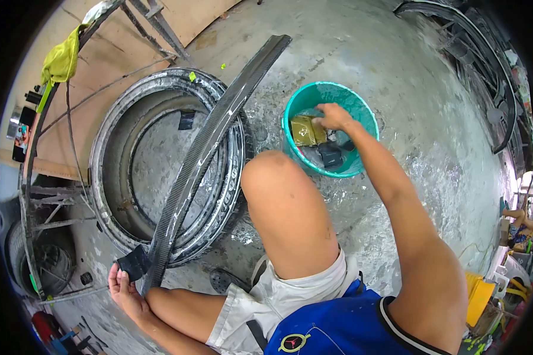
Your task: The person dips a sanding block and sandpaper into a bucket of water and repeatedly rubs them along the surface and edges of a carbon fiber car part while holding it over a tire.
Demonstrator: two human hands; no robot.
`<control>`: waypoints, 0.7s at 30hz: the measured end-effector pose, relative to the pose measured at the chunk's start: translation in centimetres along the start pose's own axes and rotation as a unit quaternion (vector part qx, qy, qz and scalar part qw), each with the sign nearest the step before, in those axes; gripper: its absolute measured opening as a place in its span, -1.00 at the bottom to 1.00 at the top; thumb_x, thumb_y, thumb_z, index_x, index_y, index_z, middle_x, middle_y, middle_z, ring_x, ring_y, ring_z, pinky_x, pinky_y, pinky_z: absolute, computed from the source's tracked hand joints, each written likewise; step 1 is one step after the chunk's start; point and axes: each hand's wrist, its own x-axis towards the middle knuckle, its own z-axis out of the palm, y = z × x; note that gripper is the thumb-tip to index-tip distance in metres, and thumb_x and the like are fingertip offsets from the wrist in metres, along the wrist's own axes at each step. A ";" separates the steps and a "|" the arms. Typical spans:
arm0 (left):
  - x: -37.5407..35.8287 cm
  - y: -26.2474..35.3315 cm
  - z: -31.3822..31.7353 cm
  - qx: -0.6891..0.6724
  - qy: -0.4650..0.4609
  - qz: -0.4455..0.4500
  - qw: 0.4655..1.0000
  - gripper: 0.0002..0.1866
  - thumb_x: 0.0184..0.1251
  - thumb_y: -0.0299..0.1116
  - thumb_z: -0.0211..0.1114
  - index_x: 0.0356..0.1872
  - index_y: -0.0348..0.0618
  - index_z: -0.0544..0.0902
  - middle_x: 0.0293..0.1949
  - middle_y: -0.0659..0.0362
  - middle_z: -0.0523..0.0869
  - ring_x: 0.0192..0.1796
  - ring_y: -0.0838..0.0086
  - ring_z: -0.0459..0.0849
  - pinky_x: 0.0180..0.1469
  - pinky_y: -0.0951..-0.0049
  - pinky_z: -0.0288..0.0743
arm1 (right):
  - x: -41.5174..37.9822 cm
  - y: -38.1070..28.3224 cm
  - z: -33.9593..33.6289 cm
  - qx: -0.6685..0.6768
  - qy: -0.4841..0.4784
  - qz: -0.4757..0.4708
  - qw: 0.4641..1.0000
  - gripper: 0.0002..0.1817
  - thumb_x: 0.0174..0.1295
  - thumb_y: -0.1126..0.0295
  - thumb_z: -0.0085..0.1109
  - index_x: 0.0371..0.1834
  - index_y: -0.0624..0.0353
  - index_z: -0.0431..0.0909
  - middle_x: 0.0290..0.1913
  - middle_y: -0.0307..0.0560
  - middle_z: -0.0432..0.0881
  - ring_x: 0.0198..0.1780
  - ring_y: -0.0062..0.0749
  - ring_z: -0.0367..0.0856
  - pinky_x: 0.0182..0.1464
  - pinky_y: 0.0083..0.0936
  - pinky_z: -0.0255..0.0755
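Note:
My left hand [124, 294] pinches a black sheet [135, 263], which looks like wet sandpaper, near the lower end of a long carbon-fibre strip [210, 139]. That glossy, woven-pattern strip slants across a stack of tyres [109, 201], its lower end by my bent leg. Inside the rim of a teal bucket [370, 112], my right hand [336, 117] has its fingers bent at the right edge of an olive sheet [304, 131] with a printed mark. Some of its fingertips are hidden. Dark pieces [330, 154] lie in the bucket below.
A metal frame [25, 201] stands at left with a yellow-green cloth [62, 59] hanging on it. A smaller wheel [41, 260] sits behind it. Black curved parts [491, 65] line the right edge. A yellow object [478, 299] and clutter are at lower right. The concrete floor is wet.

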 end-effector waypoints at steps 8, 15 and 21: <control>-3.7 8.1 20.7 0.055 -0.151 0.128 0.979 -0.61 0.37 -0.60 0.33 0.21 -0.32 0.59 -0.03 0.11 0.73 -0.04 0.52 0.70 0.15 0.51 0.57 | -0.8 -0.1 -0.8 0.076 0.117 0.042 0.989 -0.81 0.02 0.36 0.31 -0.31 0.17 0.68 -0.24 0.14 0.75 -0.09 0.08 0.73 -0.01 -0.10 0.59; -9.9 5.7 41.6 0.047 -0.417 0.215 0.882 -0.39 0.29 -0.52 0.37 0.39 -0.29 0.44 0.26 -0.11 0.63 0.32 0.17 0.61 0.35 0.21 0.48 | -7.3 -2.4 -11.7 0.180 0.290 -0.098 0.935 -0.85 0.07 0.43 0.25 -0.31 0.25 0.61 -0.18 0.07 0.74 -0.11 -0.11 0.72 -0.07 -0.27 0.56; -11.6 6.7 45.9 0.141 -0.282 0.466 0.827 -0.36 0.26 -0.41 0.43 0.40 -0.15 0.50 0.26 -0.14 0.64 0.31 0.14 0.62 0.32 0.25 0.48 | -13.7 -10.3 -17.9 0.147 0.281 -0.256 0.913 -0.87 0.11 0.50 0.25 -0.26 0.23 0.62 0.10 0.03 0.72 0.05 -0.06 0.70 0.09 -0.25 0.54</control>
